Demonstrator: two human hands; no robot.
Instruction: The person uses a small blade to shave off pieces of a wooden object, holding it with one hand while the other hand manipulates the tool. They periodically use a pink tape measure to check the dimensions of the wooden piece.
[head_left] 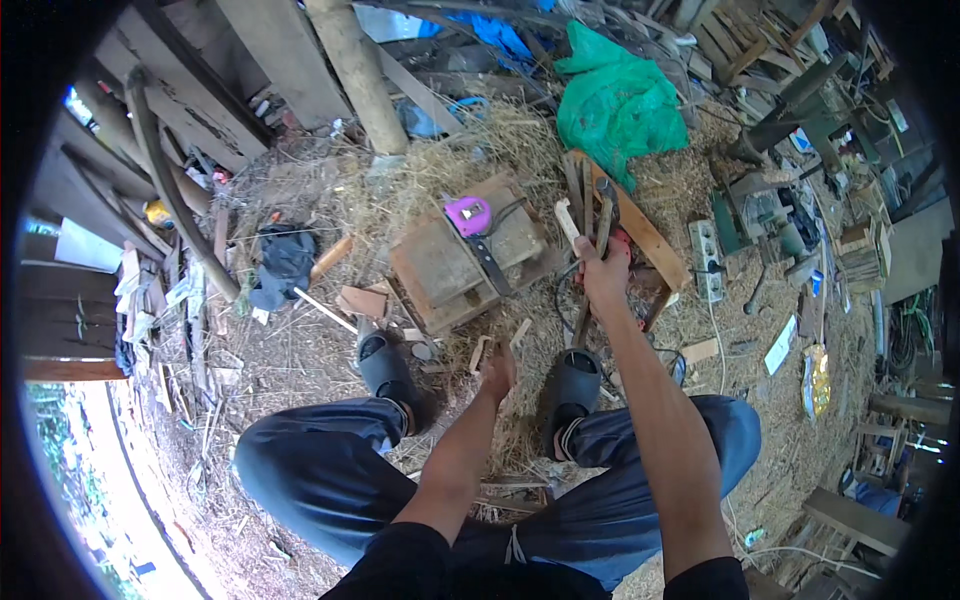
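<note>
My left hand (497,372) is low between my feet, its fingers closed on a small pale wood piece (480,355). Farther forward and to the right, my right hand (606,275) grips a pale, notched strip of wood (567,222) that sticks up past its fingers. Right beside that hand a hammer (605,195) leans among other sticks; whether the fingers touch its handle I cannot tell. Left of it stands a low wooden block (425,265), bearing a purple tape measure (468,215) and a dark-handled tool (488,265).
An orange-brown plank (645,230) lies right of the hammer, below a green plastic bag (620,105). A power strip (706,260) with a cord is farther right. Wood shavings cover the ground. A black plastic bag (285,262) lies left; a wooden post (360,80) rises behind.
</note>
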